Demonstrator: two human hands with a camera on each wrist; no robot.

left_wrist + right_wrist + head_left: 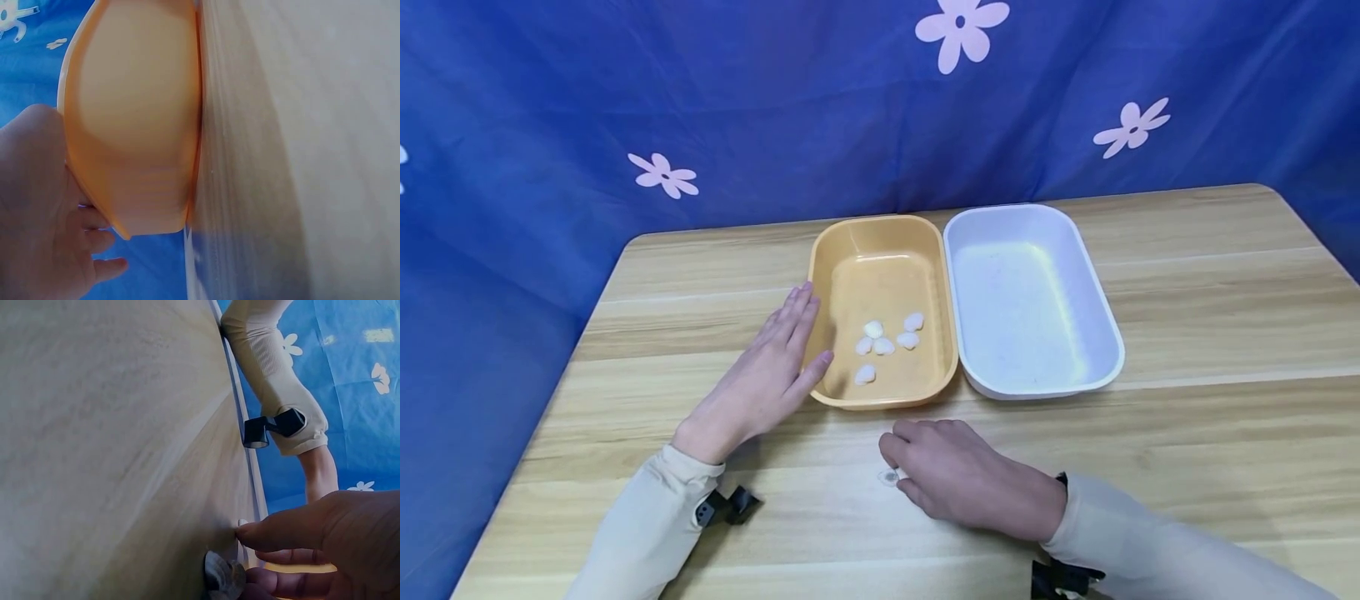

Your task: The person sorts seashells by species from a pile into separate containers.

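My left hand (760,375) rests on the left rim of a yellow-orange tray (880,223), fingers straight along its side and thumb over the edge. In the left wrist view the tray's side wall (134,106) stands beside the hand (37,206). Several small pale seashells (883,345) lie in the tray's near half. In front of the tray, my right hand (962,475) bends low over the table and pinches a seashell (888,477) at its thumb and finger tips. Grey seashells (219,575) sit on the table by its fingers (294,582); the hand hides them in the head view.
A white tray (1026,208) stands directly right of the yellow one, touching or nearly so. Both stand on a wood-grain table (1210,333). A blue cloth (820,108) with pale flowers hangs behind. Black wrist devices (726,507) are strapped to both sleeves.
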